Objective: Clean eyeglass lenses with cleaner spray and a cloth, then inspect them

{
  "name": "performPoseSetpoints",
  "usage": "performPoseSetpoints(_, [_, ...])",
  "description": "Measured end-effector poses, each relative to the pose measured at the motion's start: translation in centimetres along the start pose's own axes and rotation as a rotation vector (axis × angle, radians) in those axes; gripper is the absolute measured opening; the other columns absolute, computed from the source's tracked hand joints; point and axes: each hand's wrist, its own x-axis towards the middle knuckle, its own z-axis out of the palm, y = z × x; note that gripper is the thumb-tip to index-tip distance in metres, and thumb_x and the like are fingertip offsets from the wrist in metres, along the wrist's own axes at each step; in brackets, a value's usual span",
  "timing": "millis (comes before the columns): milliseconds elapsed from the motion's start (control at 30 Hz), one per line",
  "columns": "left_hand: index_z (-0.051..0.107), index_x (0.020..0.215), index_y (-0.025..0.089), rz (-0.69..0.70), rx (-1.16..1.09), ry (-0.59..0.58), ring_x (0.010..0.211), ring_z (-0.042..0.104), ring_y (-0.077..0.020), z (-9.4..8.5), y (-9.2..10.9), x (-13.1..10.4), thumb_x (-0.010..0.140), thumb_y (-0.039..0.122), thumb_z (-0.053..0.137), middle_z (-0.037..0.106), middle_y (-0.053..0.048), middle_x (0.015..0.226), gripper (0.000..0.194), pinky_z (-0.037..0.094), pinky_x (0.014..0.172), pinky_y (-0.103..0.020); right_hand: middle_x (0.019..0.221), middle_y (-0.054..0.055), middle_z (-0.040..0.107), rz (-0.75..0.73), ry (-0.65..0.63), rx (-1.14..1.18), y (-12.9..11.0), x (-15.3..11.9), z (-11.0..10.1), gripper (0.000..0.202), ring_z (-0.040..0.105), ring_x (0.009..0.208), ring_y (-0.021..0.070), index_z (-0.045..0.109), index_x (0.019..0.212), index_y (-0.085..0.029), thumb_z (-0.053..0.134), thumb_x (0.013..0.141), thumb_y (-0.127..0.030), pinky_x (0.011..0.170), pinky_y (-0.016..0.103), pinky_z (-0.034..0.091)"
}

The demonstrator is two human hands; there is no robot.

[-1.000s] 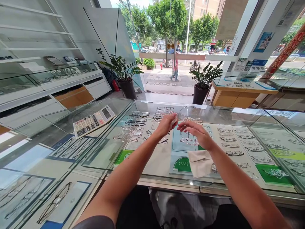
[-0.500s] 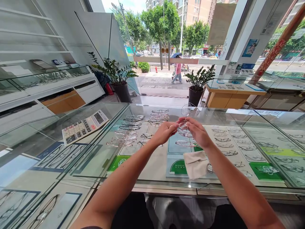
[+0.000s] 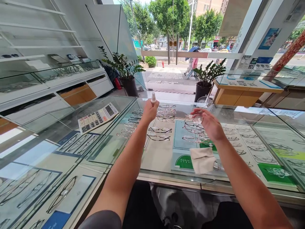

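My left hand (image 3: 150, 110) is wrapped round a small white-topped spray bottle (image 3: 153, 97), held upright above the glass counter. My right hand (image 3: 209, 123) holds a pair of thin-framed eyeglasses (image 3: 202, 101) by its fingers, one round lens standing up above them. Rows of eyeglasses (image 3: 160, 129) lie between and below the hands. A beige cloth (image 3: 202, 160) rests on the counter below my right hand, beside a green card (image 3: 184, 161).
A calculator (image 3: 97, 117) lies on the glass counter (image 3: 164, 178) to the left. Potted plants (image 3: 130, 86) (image 3: 202, 90) stand beyond it, before glass doors. More frames fill the display at right. People walk outside.
My left hand has left the eyeglasses and moved left, and now grips the spray bottle. My right hand still holds the glasses. The view has shifted, with the scene sliding rightward.
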Motion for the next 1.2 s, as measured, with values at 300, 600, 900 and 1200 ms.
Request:
performPoseSetpoints(300, [0.067,0.120,0.021,-0.158,0.575,-0.076,0.119,0.067,-0.0359,-1.7,-2.4,0.7,0.097,0.034,0.066,0.078,-0.014,0.120,0.027,0.045,0.099,-0.044,0.123,0.007,0.078,0.017,-0.002,0.045,0.0,0.0,-0.1,0.029,0.070,0.114,0.0266,0.081,0.121,-0.030,0.062,0.104,-0.043,0.108,0.047,0.055])
performPoseSetpoints(600, [0.067,0.125,0.023,-0.195,0.753,-0.188,0.132,0.062,-0.0423,-1.0,-3.2,0.4,0.096,0.041,0.063,0.078,-0.016,0.123,0.034,0.042,0.106,-0.054,0.125,0.007,0.078,0.000,-0.004,0.020,-0.2,-0.1,-0.1,0.029,0.070,0.117,0.0278,0.080,0.121,-0.031,0.061,0.104,-0.044,0.108,0.048,0.055])
performPoseSetpoints(900, [0.067,0.122,0.023,-0.226,0.757,-0.210,0.130,0.063,-0.0428,-0.9,-3.4,0.4,0.095,0.042,0.062,0.079,-0.015,0.122,0.033,0.041,0.108,-0.056,0.125,0.006,0.078,-0.006,-0.004,0.034,-0.2,0.0,-0.1,0.030,0.070,0.121,0.0276,0.080,0.122,-0.030,0.060,0.104,-0.043,0.110,0.048,0.056])
performPoseSetpoints(1200, [0.050,0.152,0.017,-0.090,0.621,0.155,0.147,0.043,-0.0499,-1.1,0.0,-1.1,0.089,0.042,0.074,0.048,-0.026,0.160,0.072,0.036,0.116,-0.061,0.125,0.007,0.078,0.000,0.035,0.004,-0.7,0.2,-0.6,0.032,0.071,0.118,0.0281,0.078,0.121,-0.031,0.062,0.101,-0.051,0.104,0.048,0.059])
